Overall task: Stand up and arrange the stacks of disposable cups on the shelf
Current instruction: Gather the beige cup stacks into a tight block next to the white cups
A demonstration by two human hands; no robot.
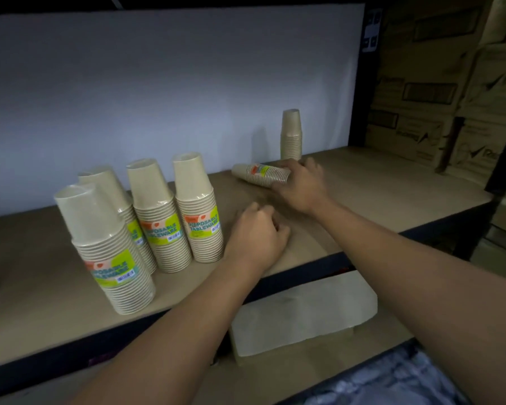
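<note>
Several wrapped stacks of beige disposable cups stand upside down at the left of the brown shelf (392, 182): a front one (111, 252), one behind it (114, 188), a third (161, 220) and a fourth (200, 211), each with a green label. Another stack (260, 173) lies on its side further back, and my right hand (301, 185) grips its wide end. A last stack (290, 135) stands upright by the white back wall. My left hand (256, 235) rests on the shelf beside the fourth stack, fingers curled, holding nothing.
A white back panel (158, 97) closes the shelf behind. A dark upright post (365, 83) bounds it on the right, with cardboard boxes (450, 97) beyond. Below the shelf edge lies a pale wrapped block (301, 314) on a lower board.
</note>
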